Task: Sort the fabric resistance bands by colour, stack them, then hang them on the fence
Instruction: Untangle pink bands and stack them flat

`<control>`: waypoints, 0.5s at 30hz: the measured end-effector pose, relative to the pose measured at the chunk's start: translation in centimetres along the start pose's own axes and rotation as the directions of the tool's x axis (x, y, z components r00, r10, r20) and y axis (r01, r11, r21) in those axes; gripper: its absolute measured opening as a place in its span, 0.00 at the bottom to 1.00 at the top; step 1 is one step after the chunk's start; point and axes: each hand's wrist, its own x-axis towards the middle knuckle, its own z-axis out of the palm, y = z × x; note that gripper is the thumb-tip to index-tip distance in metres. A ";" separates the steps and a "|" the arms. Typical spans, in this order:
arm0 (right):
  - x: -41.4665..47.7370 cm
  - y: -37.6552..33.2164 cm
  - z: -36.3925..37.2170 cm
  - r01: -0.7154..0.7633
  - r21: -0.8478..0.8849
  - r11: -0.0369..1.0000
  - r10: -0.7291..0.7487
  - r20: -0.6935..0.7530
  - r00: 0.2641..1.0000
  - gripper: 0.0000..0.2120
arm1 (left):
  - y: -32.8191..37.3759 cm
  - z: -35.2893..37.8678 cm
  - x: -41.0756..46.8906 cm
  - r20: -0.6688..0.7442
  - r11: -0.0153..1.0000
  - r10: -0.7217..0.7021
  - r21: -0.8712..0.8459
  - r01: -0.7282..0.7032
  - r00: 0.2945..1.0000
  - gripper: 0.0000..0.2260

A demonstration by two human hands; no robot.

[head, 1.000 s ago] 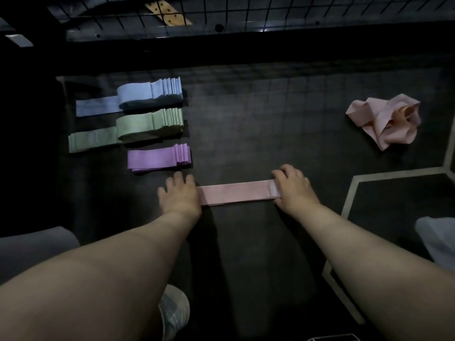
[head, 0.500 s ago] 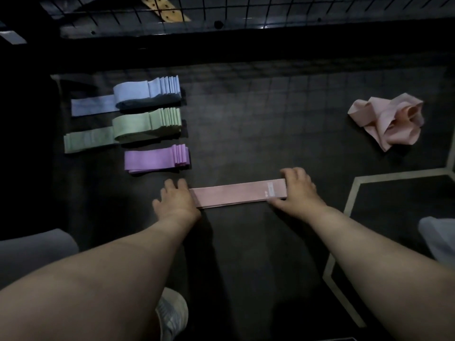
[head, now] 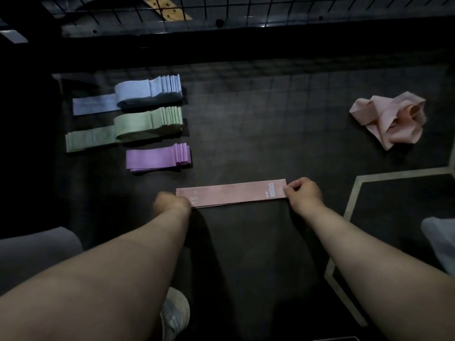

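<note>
A flat stack of pink bands [head: 231,193] lies on the dark floor in front of me. My left hand [head: 171,201] grips its left end, fingers curled under the edge. My right hand [head: 304,193] pinches its right end by the white label. To the far left lie three sorted stacks: blue bands [head: 147,91] at the back, green bands [head: 145,121] in the middle and purple bands [head: 157,157] nearest. A loose heap of pink bands [head: 389,119] sits at the right. The wire fence [head: 246,8] runs along the top.
A pale line [head: 354,193] marks the floor at the right. My shoe [head: 173,313] shows at the bottom centre. Grey fabric [head: 32,252] lies at the lower left and a pale object [head: 440,239] at the right edge.
Both hands went from pressing flat on the pink stack's ends to gripping them. The stack has shifted slightly to the right and nearer.
</note>
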 end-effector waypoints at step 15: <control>-0.3 -0.5 -0.7 0.593 -0.612 0.523 -0.551 0.288 0.783 0.32 | -0.1 -1.2 -1.5 0.384 0.240 0.686 0.682 -0.691 0.617 0.26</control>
